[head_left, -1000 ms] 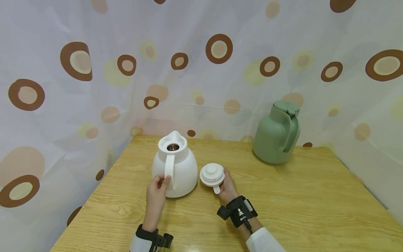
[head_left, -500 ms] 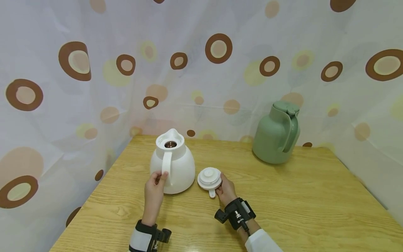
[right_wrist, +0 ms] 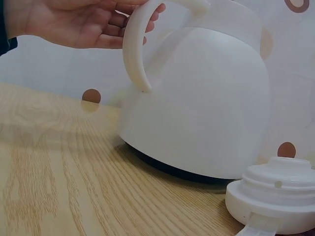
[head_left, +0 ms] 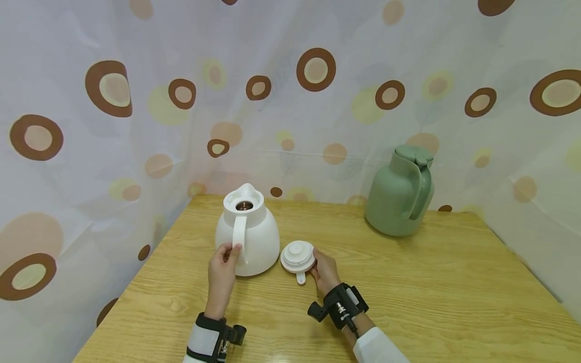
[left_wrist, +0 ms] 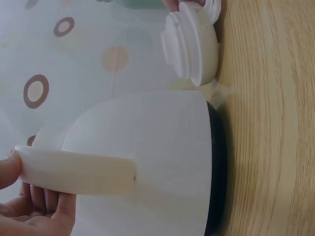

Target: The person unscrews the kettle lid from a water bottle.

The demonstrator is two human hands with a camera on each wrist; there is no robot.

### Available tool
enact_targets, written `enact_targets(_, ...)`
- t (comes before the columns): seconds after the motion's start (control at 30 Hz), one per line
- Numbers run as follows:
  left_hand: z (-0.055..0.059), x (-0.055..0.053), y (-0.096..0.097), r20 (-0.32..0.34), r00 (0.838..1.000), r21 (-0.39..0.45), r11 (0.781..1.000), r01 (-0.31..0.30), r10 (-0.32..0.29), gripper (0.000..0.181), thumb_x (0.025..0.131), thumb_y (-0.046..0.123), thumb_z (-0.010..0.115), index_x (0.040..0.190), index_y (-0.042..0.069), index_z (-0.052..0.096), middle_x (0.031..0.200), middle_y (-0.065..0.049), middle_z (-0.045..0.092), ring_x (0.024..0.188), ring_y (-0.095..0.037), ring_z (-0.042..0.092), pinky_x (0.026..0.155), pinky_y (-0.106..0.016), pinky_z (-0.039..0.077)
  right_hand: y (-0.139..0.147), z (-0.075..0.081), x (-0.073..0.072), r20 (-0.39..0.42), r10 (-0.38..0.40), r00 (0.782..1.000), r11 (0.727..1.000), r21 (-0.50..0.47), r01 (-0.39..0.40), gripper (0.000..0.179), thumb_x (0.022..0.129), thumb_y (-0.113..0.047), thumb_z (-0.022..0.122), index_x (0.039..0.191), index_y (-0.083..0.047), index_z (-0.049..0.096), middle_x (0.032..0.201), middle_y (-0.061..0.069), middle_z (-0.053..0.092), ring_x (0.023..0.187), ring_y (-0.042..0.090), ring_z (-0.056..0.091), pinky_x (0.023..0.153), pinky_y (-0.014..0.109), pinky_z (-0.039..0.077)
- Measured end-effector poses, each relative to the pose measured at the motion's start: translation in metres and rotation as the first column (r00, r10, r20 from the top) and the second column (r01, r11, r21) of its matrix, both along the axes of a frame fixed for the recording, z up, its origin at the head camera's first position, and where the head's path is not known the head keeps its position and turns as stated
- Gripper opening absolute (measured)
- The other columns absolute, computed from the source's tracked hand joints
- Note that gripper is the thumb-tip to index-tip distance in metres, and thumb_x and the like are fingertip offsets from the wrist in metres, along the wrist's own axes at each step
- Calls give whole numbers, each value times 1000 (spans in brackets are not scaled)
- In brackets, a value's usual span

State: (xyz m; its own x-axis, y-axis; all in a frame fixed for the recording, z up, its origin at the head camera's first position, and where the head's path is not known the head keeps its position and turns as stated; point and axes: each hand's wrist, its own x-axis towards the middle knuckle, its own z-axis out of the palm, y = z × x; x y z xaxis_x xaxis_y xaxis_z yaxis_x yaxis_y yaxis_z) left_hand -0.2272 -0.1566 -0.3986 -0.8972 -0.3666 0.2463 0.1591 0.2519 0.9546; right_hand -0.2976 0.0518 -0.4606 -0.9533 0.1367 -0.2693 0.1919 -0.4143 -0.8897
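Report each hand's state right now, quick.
Left hand: closed, holding the white jug by its handle.
Right hand: closed, holding the white lid by its edge.

Passable across the near right of the surface (head_left: 454,297), but blocked far right by the green jug (head_left: 392,201) and left by the white lid (head_left: 297,253) just beside the white jug (head_left: 260,242).
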Motion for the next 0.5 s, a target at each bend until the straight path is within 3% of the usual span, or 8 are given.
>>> enact_targets(0.17, -1, -1, -1, 2, 1000, -3, 1000, -13, 13, 32, 93, 22, 55, 103, -9, 57, 91, -17, 56, 84, -27, 50, 73, -35, 41, -1, 2, -1, -37, 33, 999, 997, 69, -30, 40, 100, -7, 35, 132, 17, 32, 136, 31, 32, 126, 32, 32, 100, 37, 30)
enact_targets(0.33, -1, -1, -1, -3, 1000, 0, 1000, -15, 15, 32, 93, 20, 55, 103, -10, 57, 90, -17, 56, 84, -26, 50, 72, -34, 41, -2, 4, -1, -51, 40, 998, 988, 151, -32, 39, 100, -4, 31, 133, 18, 29, 138, 32, 27, 129, 36, 25, 102, 39, 26)
enact_targets(0.5, 0, -2, 0, 7, 1000, 5, 1000, -10, 10, 33, 94, 22, 55, 103, -9, 57, 91, -17, 56, 84, -26, 49, 72, -33, 41, -3, 5, -2, -41, 26, 999, 947, 322, -11, 37, 99, -3, 32, 131, 14, 38, 136, 29, 34, 128, 37, 27, 102, 41, 26)
